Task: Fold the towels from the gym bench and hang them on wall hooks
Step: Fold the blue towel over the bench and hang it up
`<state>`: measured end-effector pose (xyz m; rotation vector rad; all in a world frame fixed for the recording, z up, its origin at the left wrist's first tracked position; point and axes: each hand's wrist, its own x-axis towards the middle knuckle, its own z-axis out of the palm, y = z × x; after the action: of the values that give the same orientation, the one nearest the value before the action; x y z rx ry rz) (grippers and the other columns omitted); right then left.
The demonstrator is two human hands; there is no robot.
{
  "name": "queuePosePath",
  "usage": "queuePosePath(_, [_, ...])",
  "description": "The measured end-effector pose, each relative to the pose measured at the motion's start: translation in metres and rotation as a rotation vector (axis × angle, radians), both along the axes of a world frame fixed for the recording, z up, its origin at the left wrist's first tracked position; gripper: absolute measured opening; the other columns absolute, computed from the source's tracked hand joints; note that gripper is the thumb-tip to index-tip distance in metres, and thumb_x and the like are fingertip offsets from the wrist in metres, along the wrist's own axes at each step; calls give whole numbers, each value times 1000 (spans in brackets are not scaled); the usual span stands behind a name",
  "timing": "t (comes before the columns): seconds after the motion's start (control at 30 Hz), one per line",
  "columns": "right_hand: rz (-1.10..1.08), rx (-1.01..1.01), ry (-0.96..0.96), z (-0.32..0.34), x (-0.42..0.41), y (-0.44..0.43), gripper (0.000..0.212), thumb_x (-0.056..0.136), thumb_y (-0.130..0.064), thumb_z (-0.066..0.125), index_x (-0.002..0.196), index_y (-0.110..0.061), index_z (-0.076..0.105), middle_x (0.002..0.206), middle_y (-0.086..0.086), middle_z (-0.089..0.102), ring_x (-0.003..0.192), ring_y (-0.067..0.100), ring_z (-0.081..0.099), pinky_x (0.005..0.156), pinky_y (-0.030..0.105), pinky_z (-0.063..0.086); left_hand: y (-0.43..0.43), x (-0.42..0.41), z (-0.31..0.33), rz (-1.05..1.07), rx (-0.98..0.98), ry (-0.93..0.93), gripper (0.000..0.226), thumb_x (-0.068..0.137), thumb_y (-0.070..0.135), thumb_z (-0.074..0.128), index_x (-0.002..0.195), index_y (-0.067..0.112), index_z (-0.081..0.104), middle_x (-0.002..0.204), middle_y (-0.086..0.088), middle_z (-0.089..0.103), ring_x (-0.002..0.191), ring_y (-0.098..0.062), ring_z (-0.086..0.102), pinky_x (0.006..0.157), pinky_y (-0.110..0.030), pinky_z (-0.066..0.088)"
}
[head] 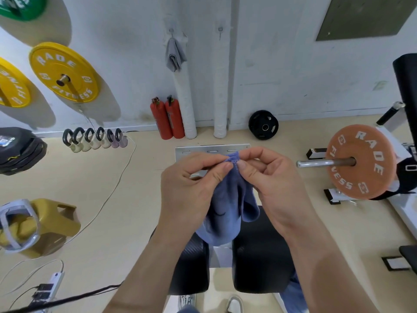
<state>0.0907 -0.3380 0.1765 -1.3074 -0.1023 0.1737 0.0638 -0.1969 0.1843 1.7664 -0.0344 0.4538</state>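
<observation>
- Centre of frame, above the black padded counter (259, 251): blue towel (228, 206) hangs from both hands, with its lower folds drooping over the gap between the pads.
- Left hand (191, 186) pinches the top hem between thumb and forefinger. Right hand (270, 179) pinches the same hem just beside it, thumbs nearly touching. Both hands are closed narrow on the cloth and hold nothing else.
- Look: dusty blue-violet, matte nap, stitched hem showing at the pinch. Bunched into soft vertical folds, not yet squared up.
- Handling, judged: light and limp, with no stiffness, so it will sag and twist wherever unsupported. Neither slippery nor fragile. A fingertip pinch should carry it.
- Where to hold, judged: the hem corners, hands drawn apart along the edge so the cloth hangs flat before folding.
- Upper centre of frame, on the wall: grey towel (175, 54) hangs folded from a wall hook (171, 30). Second hook (220, 30) to its right is bare.
- Lower right of frame: more blue cloth (295, 290) beside the counter. Cannot tell whether it is another towel.
</observation>
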Motion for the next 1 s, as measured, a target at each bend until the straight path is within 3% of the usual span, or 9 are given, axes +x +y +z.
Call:
queuePosePath(0.17, [25, 7, -16, 5, -1, 1, 10, 86, 3, 60, 89, -3, 67, 86, 8, 76, 82, 16, 73, 73, 21, 56, -1, 1, 3, 37, 7, 31, 25, 74, 6, 77, 77, 31, 73, 79, 10, 73, 82, -8, 69, 76, -23, 54])
queuePosePath(0.37, [54, 7, -7, 10, -1, 1, 12, 86, 2, 61, 90, -5, 69, 83, 6, 76, 79, 16, 73, 69, 19, 55, 0, 3, 7, 59, -51, 65, 20, 72, 7, 78, 72, 26, 72, 71, 8, 71, 70, -3, 66, 66, -13, 49])
queuePosePath(0.57, [50, -52, -50, 10, 2, 0, 13, 86, 2, 62, 89, -7, 71, 84, 6, 76, 79, 16, 73, 69, 18, 54, -3, 6, 5, 46, -127, 107, 16, 76, 8, 76, 78, 24, 73, 72, 4, 72, 72, -12, 68, 70, -23, 54])
queuePosePath(0.7, [69, -96, -64, 9, 5, -1, 13, 86, 2, 62, 90, -7, 71, 83, 6, 76, 81, 16, 73, 70, 18, 54, 1, 8, 6, -28, -66, 105, 27, 78, 6, 73, 82, 32, 74, 78, 6, 73, 78, -9, 68, 73, -21, 54])
queuePosePath(0.8, [109, -114, -73, 14, 4, -2, 14, 87, 1, 63, 88, -11, 72, 82, 5, 76, 81, 15, 73, 70, 19, 54, 2, 11, 6, -1, -15, 71, 29, 77, 1, 73, 74, 30, 70, 72, 11, 70, 70, -1, 65, 66, -14, 49])
queuePosePath(0.9, [102, -366, -152, 6, 16, 1, 25, 85, 5, 61, 81, -18, 71, 78, 0, 75, 78, 11, 71, 69, 21, 56, 3, 14, 9, 49, 77, 2, 28, 79, 2, 70, 75, 29, 65, 72, 14, 65, 70, 2, 60, 66, -11, 45])
queuePosePath(1.0, [60, -958, -210, -34, 44, -12, 26, 71, 9, 48, 58, -14, 52, 56, 4, 52, 61, 24, 47, 53, 31, 38, 19, 26, 19, 118, 38, -73, 17, 81, 13, 62, 79, 30, 61, 76, 14, 62, 74, -2, 58, 71, -15, 44])
